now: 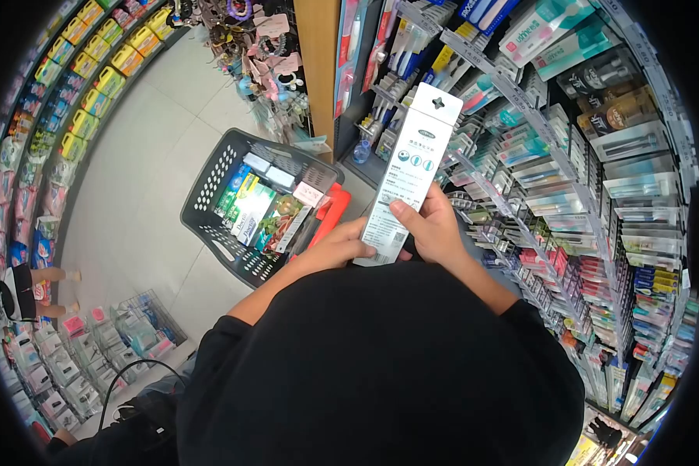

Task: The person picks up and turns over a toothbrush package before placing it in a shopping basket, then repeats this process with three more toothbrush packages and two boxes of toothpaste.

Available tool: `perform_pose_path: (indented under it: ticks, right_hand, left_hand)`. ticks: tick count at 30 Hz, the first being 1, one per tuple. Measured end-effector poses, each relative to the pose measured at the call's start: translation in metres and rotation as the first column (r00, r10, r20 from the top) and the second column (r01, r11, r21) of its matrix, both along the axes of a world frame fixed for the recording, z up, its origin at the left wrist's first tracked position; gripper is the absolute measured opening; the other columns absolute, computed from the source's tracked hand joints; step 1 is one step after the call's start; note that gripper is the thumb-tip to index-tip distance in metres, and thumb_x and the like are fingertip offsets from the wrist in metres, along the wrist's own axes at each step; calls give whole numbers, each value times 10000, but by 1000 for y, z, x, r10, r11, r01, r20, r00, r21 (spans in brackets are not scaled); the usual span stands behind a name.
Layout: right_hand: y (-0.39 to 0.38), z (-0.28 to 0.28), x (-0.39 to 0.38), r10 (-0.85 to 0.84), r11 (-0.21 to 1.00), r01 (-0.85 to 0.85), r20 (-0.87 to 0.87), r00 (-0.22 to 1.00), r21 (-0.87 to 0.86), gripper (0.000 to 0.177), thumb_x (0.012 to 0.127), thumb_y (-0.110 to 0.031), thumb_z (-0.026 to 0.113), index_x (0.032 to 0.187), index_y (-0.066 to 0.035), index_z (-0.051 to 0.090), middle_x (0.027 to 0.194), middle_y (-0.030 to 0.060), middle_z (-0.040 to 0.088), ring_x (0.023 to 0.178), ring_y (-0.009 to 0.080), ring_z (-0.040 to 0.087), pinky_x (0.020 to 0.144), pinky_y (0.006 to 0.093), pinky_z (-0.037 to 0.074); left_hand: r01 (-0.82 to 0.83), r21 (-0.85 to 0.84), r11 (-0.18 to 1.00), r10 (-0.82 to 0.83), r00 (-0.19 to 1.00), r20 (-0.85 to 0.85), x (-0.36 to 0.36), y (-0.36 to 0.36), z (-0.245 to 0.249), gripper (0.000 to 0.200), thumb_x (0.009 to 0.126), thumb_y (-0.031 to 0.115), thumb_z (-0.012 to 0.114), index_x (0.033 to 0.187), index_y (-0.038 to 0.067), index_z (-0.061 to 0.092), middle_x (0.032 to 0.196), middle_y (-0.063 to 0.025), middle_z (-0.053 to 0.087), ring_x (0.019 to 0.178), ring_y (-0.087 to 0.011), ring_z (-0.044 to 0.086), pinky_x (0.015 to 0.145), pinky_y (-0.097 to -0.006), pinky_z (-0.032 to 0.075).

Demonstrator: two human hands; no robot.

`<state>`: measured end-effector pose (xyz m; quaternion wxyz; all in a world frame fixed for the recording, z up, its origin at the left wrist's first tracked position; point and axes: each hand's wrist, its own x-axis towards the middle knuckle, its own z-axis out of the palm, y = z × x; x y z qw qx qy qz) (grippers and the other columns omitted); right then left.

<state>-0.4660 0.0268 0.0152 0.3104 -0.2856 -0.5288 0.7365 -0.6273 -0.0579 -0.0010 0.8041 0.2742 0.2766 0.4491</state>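
Observation:
A long white toothbrush box with a hang hole at its top is held up in front of me, tilted slightly to the right. Its printed back faces me, with small text, three round pictures and a square code low down. My left hand grips its lower left edge, thumb on the front. On the right edge is my right hand, its thumb pressed against the printed face; the other fingers are mostly hidden behind. Near my left forearm is a dark grey shopping basket with a red handle.
Inside the basket lie several packages, including a green-and-white pack and a pink-white box. Racks of toothbrushes rise on my right. Hair accessories hang ahead, and shelves of yellow packs curve along the left. Another person's legs show far left.

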Motion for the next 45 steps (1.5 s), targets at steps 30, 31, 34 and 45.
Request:
perform_pose_path:
  ticks: [30, 31, 34, 45]
  right_hand:
    - [44, -7, 6, -218, 964, 166, -256, 942, -208, 357, 940, -122, 431, 1269, 12, 408, 1234, 117, 521, 1145, 226, 498, 980, 376, 375]
    - [46, -5, 5, -206, 966, 152, -270, 941, -208, 362, 932, -100, 459, 1273, 11, 412, 1225, 107, 526, 1123, 203, 511, 970, 359, 387]
    - [50, 8, -16, -43, 997, 57, -216, 975, 60, 379, 925, -70, 491, 1286, 8, 406, 1216, 98, 529, 1100, 174, 517, 960, 330, 393]
    - [42, -6, -97, 215, 535, -384, 319, 923, 752, 431, 853, -102, 581, 1258, -12, 463, 1259, 175, 504, 1183, 344, 457, 987, 391, 364]
  left_hand:
    - [-168, 468, 868, 479, 536, -695, 1, 20, -30, 473, 689, 258, 799, 1045, 19, 602, 930, -80, 548, 880, -210, 537, 773, -300, 419]
    - [-150, 565, 811, 566, 442, -696, 0, 22, -30, 520, 679, 268, 804, 1082, 22, 585, 947, -85, 552, 892, -217, 539, 778, -309, 423]
    - [-155, 751, 642, 764, 222, -606, -19, 31, -18, 697, 646, 291, 818, 1216, 36, 507, 1023, -101, 565, 945, -232, 543, 793, -337, 435]
    - [-71, 851, 520, 849, -64, -524, -97, 2, 37, 317, 648, 70, 798, 927, 10, 660, 899, -88, 668, 791, -164, 618, 706, -272, 483]
